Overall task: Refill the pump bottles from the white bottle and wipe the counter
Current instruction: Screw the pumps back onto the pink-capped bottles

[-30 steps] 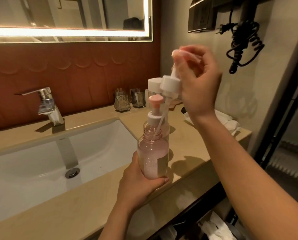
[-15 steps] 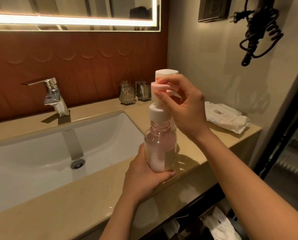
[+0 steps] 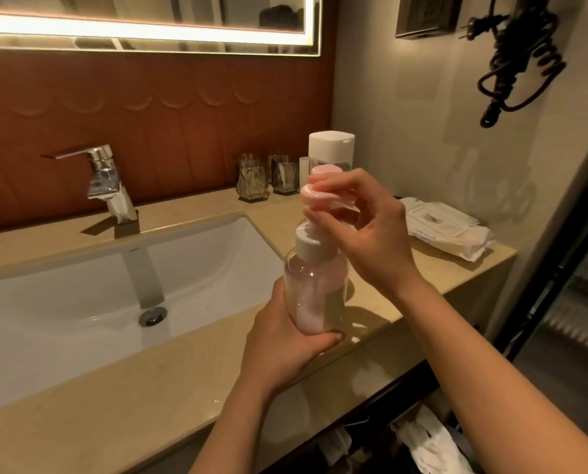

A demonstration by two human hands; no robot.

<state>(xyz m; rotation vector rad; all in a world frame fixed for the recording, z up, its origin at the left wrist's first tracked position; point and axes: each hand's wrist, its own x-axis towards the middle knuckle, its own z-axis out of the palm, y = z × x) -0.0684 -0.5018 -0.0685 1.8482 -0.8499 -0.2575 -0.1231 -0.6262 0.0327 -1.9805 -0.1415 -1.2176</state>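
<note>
Pump bottle front and centre, upright over the front strip of the beige table, just right of the basin. Whether its base touches the stone I can't tell, because the fingers hide it.

Widening out, the table runs across the whole view, and sunk into its left side is the white rectangular basin. Above it a lit mirror hangs over a red-brown wall panel. Top right, a black coiled cord hangs on the pale wall. A soft pack of wet wipes lies flat at the far right of the table. The chrome faucet stands behind the basin, spout out over the bowl.

Now the hands. The left hand comes up from below, its grip wrapped round the lower half of the bottle, thumb across the front near the base. The right hand reaches in from the right, its grip closed in a pinch, fingertips and thumb curled on the pink pump head.

Just behind stands the white bottle, cap on, its lower part hidden by the right hand's fingers. The pump bottle itself is clear plastic with pale pink liquid inside, and a white collar sits on its neck.

Two faceted glass tumblers stand side by side at the back wall, left of the white bottle. Smallest of all is the round metal drain plug, down in the basin.
</note>
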